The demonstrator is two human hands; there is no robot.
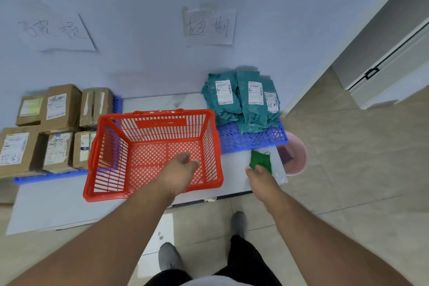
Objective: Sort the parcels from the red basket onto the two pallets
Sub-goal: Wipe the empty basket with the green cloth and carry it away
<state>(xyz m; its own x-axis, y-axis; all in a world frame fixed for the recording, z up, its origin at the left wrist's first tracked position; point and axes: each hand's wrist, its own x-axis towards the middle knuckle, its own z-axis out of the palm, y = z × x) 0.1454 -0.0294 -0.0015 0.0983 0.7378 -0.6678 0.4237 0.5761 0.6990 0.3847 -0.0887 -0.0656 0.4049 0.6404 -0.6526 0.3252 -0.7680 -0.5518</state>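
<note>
Two blue pallets lie against the far wall. The left pallet (46, 175) carries brown cardboard boxes (48, 127); the right pallet (253, 137) carries teal mailer bags (241, 102). Between them, nearer, the red basket (151, 153) stands with no parcel inside. The left hand (183, 169) hovers over its near rim, grip loosely curled, holding nothing. Right of the basket, the right hand (260, 177) pinches a small green pouch (261, 160), just beside a pink basin (296, 154).

Empty red basket (153, 153) between loaded pallets (253, 138)
</note>
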